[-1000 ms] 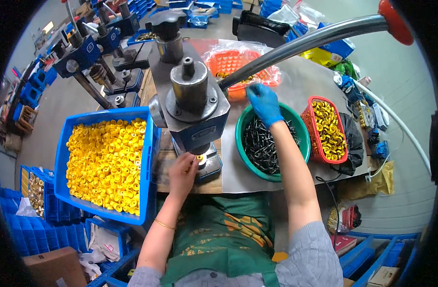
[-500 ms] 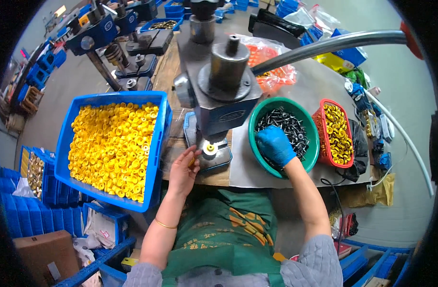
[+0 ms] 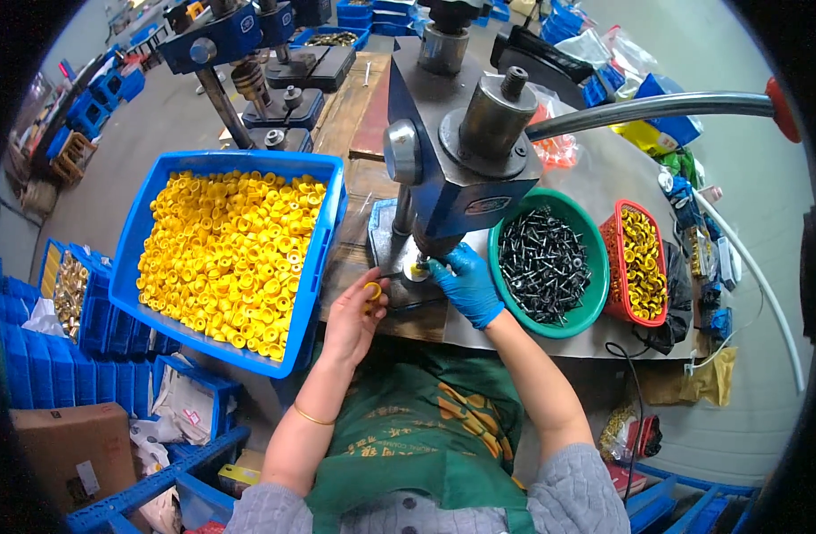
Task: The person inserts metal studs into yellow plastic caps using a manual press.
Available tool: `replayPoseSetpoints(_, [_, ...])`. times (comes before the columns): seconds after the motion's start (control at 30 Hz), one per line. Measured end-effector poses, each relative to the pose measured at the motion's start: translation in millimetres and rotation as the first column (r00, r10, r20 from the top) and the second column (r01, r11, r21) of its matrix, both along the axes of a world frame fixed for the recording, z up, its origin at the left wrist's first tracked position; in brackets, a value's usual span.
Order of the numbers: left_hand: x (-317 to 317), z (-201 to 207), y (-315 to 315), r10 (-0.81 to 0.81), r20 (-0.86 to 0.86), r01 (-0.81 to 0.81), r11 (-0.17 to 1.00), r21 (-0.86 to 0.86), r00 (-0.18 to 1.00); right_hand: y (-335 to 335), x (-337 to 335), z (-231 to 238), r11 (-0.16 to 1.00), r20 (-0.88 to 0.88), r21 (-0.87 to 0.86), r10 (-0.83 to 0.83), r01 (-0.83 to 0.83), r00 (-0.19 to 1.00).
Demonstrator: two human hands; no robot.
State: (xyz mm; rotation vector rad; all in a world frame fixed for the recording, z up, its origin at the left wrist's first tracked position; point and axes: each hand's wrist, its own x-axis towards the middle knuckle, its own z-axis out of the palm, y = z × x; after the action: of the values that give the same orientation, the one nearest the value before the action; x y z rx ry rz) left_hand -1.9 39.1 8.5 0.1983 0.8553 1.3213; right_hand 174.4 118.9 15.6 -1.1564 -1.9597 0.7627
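Note:
My bare left hand [image 3: 356, 319] pinches a small yellow plastic cap [image 3: 372, 290] just left of the press base. In a blue glove, my right hand [image 3: 469, 285] reaches in under the head of the hand press [image 3: 466, 178]. Its thumb and fingertips are drawn together at the white round seat [image 3: 414, 264], where some yellow shows. What those gloved fingers hold is too small and hidden to make out. Right of the glove stands a green bowl [image 3: 595, 294] of black screw-like pins [image 3: 546, 262]. A blue bin [image 3: 127, 258] heaped with yellow caps [image 3: 239, 258] stands to the left.
A red basket [image 3: 614, 267] of yellow-and-dark parts stands beyond the bowl. The press's long metal lever [image 3: 648, 110] reaches out over the table to the right. More presses [image 3: 274, 98] stand at the back left. Stacked blue crates [image 3: 47, 374] line the lower left.
My right hand has come out of the green bowl and moved left to the press seat. My left hand stays beside the press, its yellow cap now showing more. The whole view has shifted slightly.

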Motion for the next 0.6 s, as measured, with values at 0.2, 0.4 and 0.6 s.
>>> replayPoseSetpoints(0.2, [5.9, 5.6, -0.3, -0.009, 0.020, 0.009, 1.000, 0.008, 1.000, 5.9, -6.2, 2.1, 0.955, 0.274, 0.277, 0.030, -0.109, 0.961])
replayPoseSetpoints(0.4, [6.9, 2.1, -5.1, -0.037, -0.015, 0.037, 0.999, 0.023, 0.999, 7.5, -2.5, -3.2, 0.984, 0.210, 0.138, 0.086, -0.117, 0.974])
replayPoseSetpoints(0.6, [9.3, 3.3, -7.3, -0.040, 0.025, 0.039, 0.999, 0.024, 0.999, 20.0, 24.0, 5.9, 0.977, 0.300, 0.026, 0.195, -0.212, 0.934])
